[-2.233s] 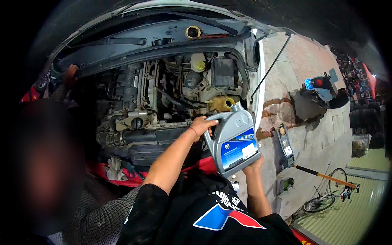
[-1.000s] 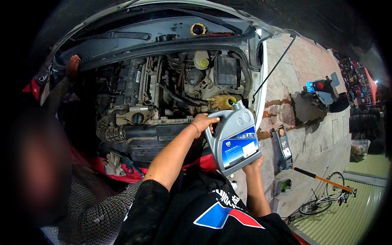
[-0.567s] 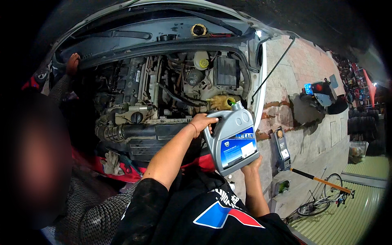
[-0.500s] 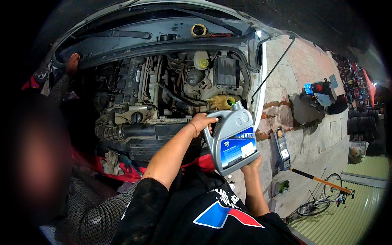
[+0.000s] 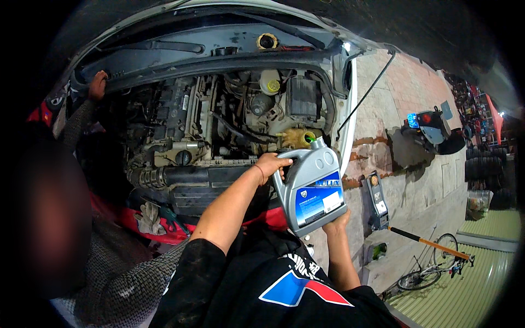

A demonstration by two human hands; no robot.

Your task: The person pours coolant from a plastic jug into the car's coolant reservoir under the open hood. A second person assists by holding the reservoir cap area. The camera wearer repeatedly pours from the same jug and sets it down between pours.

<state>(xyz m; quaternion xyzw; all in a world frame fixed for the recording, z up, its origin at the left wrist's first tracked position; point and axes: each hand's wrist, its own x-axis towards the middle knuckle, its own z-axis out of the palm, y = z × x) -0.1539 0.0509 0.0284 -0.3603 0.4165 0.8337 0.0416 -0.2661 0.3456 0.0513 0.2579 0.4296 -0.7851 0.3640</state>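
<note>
The left hand (image 5: 270, 167) wraps around the handle (image 5: 280, 189) of a silver plastic jug (image 5: 312, 188) with a blue label (image 5: 310, 206); the right hand (image 5: 336, 221) props its bottom, fingers hidden, so I can't tell their grip. Just past the left hand, the spout (image 5: 317, 144) is by a yellowed plastic tank's (image 5: 293, 138) open mouth, where bright green liquid (image 5: 310, 139) shows. Pouring looks partway done. Farther past, a round yellow lid (image 5: 267, 41) maybe still needs putting back.

The grey jug (image 5: 313, 188) hides most of the right fingers (image 5: 344, 217).
</note>
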